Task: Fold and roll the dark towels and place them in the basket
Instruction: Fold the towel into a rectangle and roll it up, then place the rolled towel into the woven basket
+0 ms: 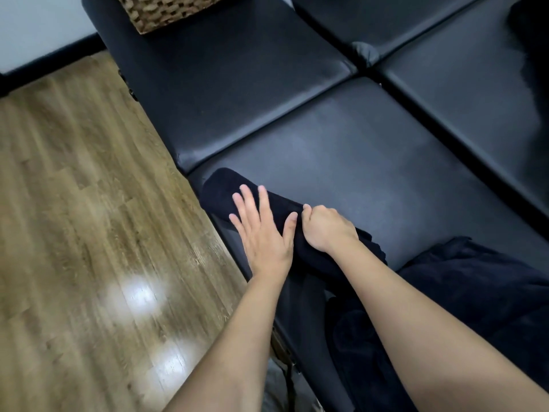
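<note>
Massage or treatment room: black padded tables (341,138), wood-look floor (89,203), woven basket (166,10).

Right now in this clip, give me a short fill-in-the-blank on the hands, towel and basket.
1. The left hand lies ____ on the dark towel.
2. The right hand ____ the towel's fabric.
3. The wicker basket stands at the ____ edge of the view.

Missing words: flat; grips; top
</note>
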`<control>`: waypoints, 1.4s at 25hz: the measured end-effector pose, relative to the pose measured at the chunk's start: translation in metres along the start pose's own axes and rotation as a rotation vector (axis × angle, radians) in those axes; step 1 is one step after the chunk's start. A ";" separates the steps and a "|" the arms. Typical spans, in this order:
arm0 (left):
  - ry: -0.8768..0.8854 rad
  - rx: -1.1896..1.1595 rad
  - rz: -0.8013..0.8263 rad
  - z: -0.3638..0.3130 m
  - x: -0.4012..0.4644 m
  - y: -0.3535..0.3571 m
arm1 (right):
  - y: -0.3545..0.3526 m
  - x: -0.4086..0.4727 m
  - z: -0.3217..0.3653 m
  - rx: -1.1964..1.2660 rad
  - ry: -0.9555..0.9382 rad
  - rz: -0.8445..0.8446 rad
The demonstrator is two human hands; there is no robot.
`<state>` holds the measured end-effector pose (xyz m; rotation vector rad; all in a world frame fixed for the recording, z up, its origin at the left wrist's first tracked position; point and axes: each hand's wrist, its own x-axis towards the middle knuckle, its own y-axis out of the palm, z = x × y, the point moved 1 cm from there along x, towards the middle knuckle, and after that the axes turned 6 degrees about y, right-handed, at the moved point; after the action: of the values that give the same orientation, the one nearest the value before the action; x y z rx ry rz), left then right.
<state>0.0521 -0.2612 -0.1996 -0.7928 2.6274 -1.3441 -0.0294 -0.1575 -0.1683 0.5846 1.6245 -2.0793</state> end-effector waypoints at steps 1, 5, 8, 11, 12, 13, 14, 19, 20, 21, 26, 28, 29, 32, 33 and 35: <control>-0.081 -0.124 -0.030 -0.003 -0.004 0.001 | 0.001 -0.002 -0.001 0.005 0.011 -0.001; -0.331 -0.488 -0.103 -0.020 -0.010 0.001 | 0.000 -0.003 -0.001 0.055 0.064 0.061; -0.659 -0.690 -0.055 -0.032 -0.012 -0.001 | 0.002 -0.003 -0.003 0.163 0.122 0.147; -0.797 -0.724 -0.074 -0.035 -0.014 -0.004 | 0.011 -0.009 -0.005 0.334 0.171 0.258; -0.804 -0.742 -0.071 -0.034 -0.012 -0.005 | 0.014 -0.011 -0.005 0.398 0.199 0.294; -0.811 -0.782 -0.065 -0.033 -0.010 -0.007 | 0.014 -0.015 -0.004 0.440 0.212 0.317; -0.825 -0.832 -0.050 -0.030 -0.009 -0.010 | 0.013 -0.018 -0.002 0.462 0.198 0.327; -0.857 -1.021 0.082 -0.015 -0.004 -0.026 | 0.014 -0.033 0.009 0.531 0.032 0.274; -0.860 -1.054 0.116 -0.015 -0.002 -0.031 | 0.014 -0.035 0.010 0.525 0.026 0.236; -0.856 -1.090 0.143 -0.016 0.001 -0.035 | 0.012 -0.038 0.011 0.533 0.015 0.207; -0.731 -1.114 0.236 -0.031 0.025 -0.059 | -0.026 -0.050 0.024 0.872 -0.064 0.208; -0.647 -1.147 0.231 -0.049 0.037 -0.077 | -0.044 -0.055 0.031 0.920 -0.113 0.162; -0.619 -1.165 0.234 -0.058 0.043 -0.086 | -0.053 -0.058 0.035 0.934 -0.135 0.134; -0.525 -1.177 0.218 -0.080 0.060 -0.113 | -0.082 -0.069 0.047 0.977 -0.195 0.032; -0.489 -1.177 0.208 -0.087 0.066 -0.120 | -0.091 -0.072 0.050 0.988 -0.215 0.000; -0.441 -1.155 0.186 -0.102 0.077 -0.136 | -0.113 -0.081 0.056 0.985 -0.260 -0.078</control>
<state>0.0106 -0.2883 -0.0199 -0.7328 2.7856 0.4854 -0.0312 -0.1814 -0.0204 0.4967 0.4011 -2.7984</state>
